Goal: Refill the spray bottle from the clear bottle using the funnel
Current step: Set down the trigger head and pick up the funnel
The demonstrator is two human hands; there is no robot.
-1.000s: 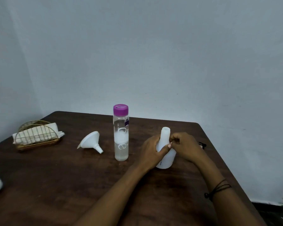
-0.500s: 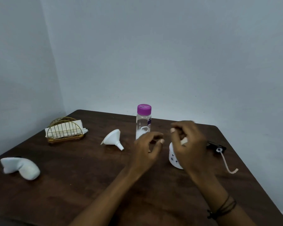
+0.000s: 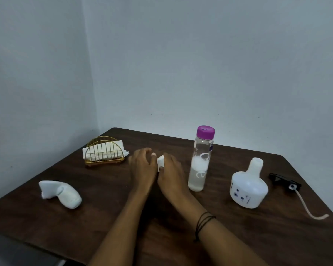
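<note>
Fingers (image 3: pixel 142 156) on the left hand (image 3: pixel 141 169) are curled loosely over the near side of the white funnel (image 3: pixel 160 162), and the right hand (image 3: pixel 170 173) is closed in on it from the other side, thumb tip right against it. So both hands are cupping the funnel down at the wooden table (image 3: pixel 104 217), but only a small white bit of it peeks out between them, and I can't tell if it's actually lifted or how tight the grip is.

Going from the left: a white cloth-looking bundle (image 3: pixel 61 193) lies on its side near the left edge. Behind it is a gold wire napkin holder (image 3: pixel 104 152) with white napkins in it. Then come the two hands in the middle. Just right of the right hand stands the clear bottle (image 3: pixel 200 160), upright, purple cap on, liquid in the lower part. Further right is the spray bottle (image 3: pixel 248 186), white and squat, standing upright with its neck open. Its black spray head (image 3: pixel 284 181) with the pale dip tube lies flat on the table beside it, near the right edge. The right wrist has a thin black band (image 3: pixel 204 222).
</note>
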